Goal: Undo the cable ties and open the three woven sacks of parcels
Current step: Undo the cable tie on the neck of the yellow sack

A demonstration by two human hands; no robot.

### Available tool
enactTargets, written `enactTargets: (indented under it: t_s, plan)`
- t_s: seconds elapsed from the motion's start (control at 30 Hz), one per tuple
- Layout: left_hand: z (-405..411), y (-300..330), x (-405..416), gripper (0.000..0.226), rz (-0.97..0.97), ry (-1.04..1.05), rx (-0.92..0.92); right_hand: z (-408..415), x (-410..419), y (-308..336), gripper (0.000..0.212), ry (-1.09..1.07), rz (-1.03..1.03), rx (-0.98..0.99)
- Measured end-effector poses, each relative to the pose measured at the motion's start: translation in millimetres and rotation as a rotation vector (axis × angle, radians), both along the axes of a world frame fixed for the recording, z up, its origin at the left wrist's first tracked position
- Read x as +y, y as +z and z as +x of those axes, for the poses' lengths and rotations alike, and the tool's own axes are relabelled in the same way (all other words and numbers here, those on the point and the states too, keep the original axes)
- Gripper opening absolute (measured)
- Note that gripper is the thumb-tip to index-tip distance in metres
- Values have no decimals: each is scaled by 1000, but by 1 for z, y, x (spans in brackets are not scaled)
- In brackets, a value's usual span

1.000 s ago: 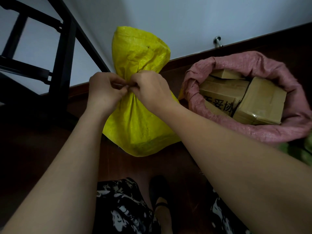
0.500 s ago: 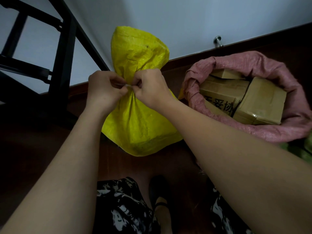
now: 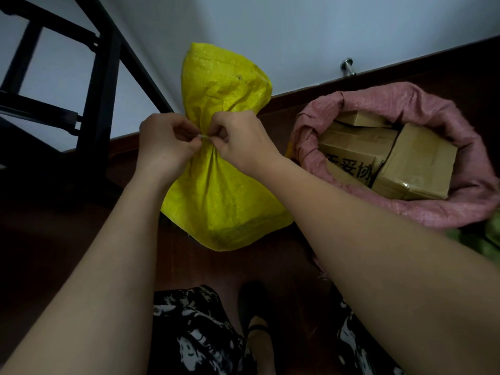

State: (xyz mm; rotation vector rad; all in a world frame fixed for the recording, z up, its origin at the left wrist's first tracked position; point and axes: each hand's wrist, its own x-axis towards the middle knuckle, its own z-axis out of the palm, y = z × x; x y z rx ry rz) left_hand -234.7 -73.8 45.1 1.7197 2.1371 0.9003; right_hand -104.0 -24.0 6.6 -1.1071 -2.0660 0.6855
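Observation:
A yellow woven sack (image 3: 221, 201) stands on the dark floor against the wall, its neck cinched by a pale cable tie (image 3: 204, 136). My left hand (image 3: 165, 144) pinches the tie from the left. My right hand (image 3: 240, 142) pinches it from the right, fingers curled at the neck. To the right stands a pink woven sack (image 3: 422, 104) with its mouth rolled open, showing several cardboard parcels (image 3: 414, 163). A green sack (image 3: 489, 239) shows only as a sliver at the right edge.
A black wooden chair frame (image 3: 97, 85) stands at the left by the white wall. A metal doorstop (image 3: 347, 66) juts from the wall above the brown skirting. My foot in a dark shoe (image 3: 253, 307) is on the floor below the yellow sack.
My hands have parted slightly at the neck of the yellow sack, so the pale tie now shows between the fingertips. The sack stays cinched.

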Motion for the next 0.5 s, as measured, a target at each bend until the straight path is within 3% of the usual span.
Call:
enactTargets:
  t_s: [0.1, 0.27, 0.43, 0.5]
  plan:
    - [1, 1, 0, 10, 5, 26, 13, -1, 2, 0, 1, -50, -126, 77]
    - [-1, 0, 4, 11, 18, 124, 56, -3, 10, -4, 30, -188, -476, 273]
    - [3, 1, 4, 14, 79, 178, 67, 3, 19, -5, 10, -393, -842, 499]
    - [6, 3, 3, 17, 119, 187, 76, 8, 26, -7, 20, -535, -887, 612]
